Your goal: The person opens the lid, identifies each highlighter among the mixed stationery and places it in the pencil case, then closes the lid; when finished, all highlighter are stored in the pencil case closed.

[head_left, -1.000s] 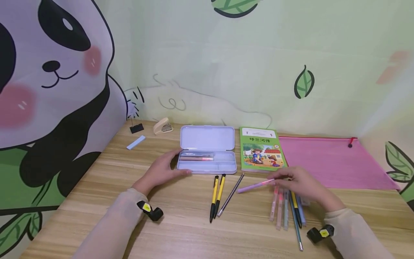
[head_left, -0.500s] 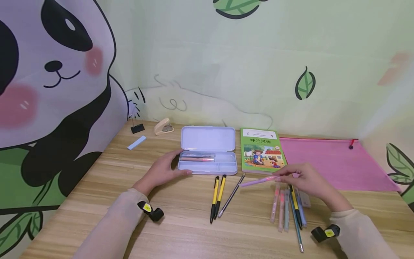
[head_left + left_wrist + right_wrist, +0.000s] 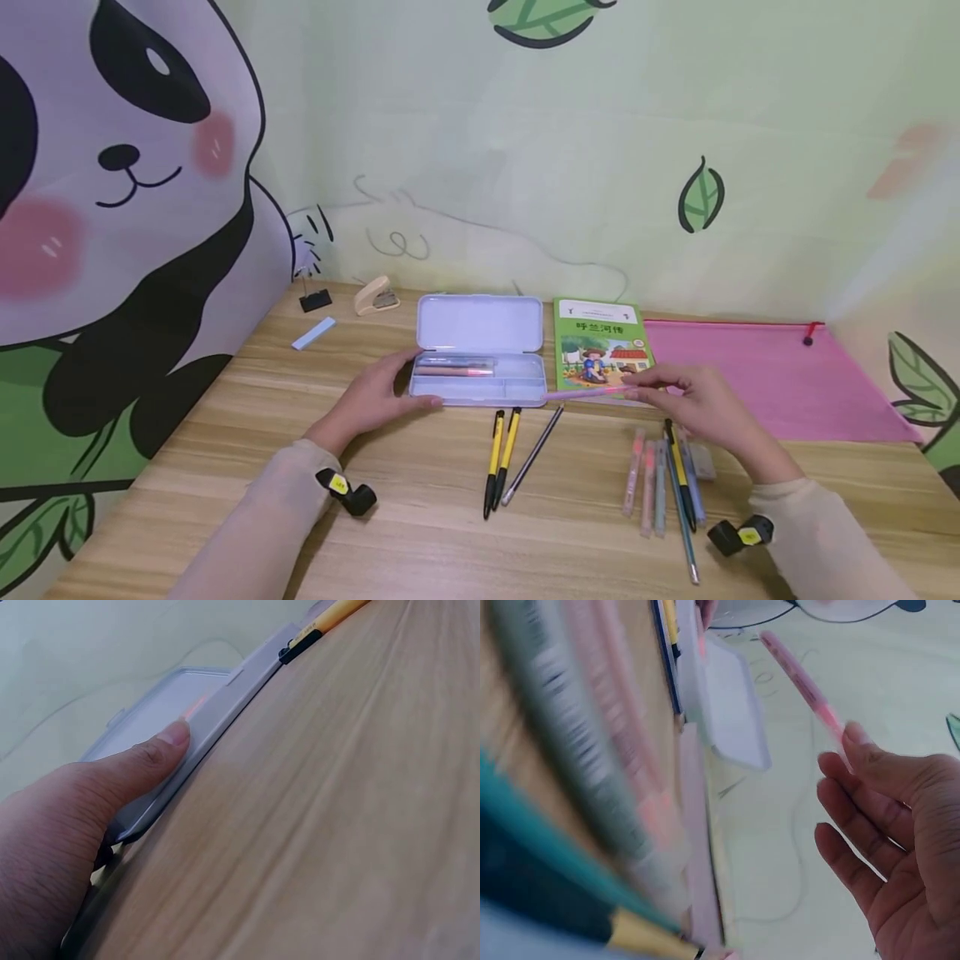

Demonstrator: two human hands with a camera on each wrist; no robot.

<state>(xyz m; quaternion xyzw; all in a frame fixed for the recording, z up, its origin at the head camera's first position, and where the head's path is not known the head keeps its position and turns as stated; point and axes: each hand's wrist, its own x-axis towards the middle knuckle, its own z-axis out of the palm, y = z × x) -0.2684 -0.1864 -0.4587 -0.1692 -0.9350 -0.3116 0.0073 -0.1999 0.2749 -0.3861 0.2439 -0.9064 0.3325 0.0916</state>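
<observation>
On the wooden desk point(image 3: 420, 533), against a wall with a big panda and green leaves, the largest flat thing is a pink zip folder point(image 3: 765, 375) at the back right. Just left of it lies a green picture book point(image 3: 600, 343), and left of that stands an open pale lilac pencil case point(image 3: 480, 354), its lid tipped back toward the wall and a few pens lying in its rear compartment. The left hand point(image 3: 375, 400) grips the case's left end, thumb along the front edge and fingers curled round the corner; the left wrist view shows the thumb point(image 3: 161, 746) pressed flat on the rim. The right hand point(image 3: 701, 404) hovers over the front edge of the book and pinches a pink pen point(image 3: 592, 391) by its right end between thumb and fingertips, the other fingers loosely spread. The pen is held in the air, nearly level, its free tip pointing left and reaching close to the case's front right corner. Below that hand a cluster of pastel and dark pens point(image 3: 663, 479) lies side by side on the desk. Near the middle, in front of the case, lie two yellow-and-black pens point(image 3: 501, 458) touching each other, with a thin grey pencil point(image 3: 534, 454) slanted just beside them. At the far left rear sit a beige stapler point(image 3: 373, 295), a pale blue eraser point(image 3: 314, 332) and a small black binder clip point(image 3: 316, 298).
</observation>
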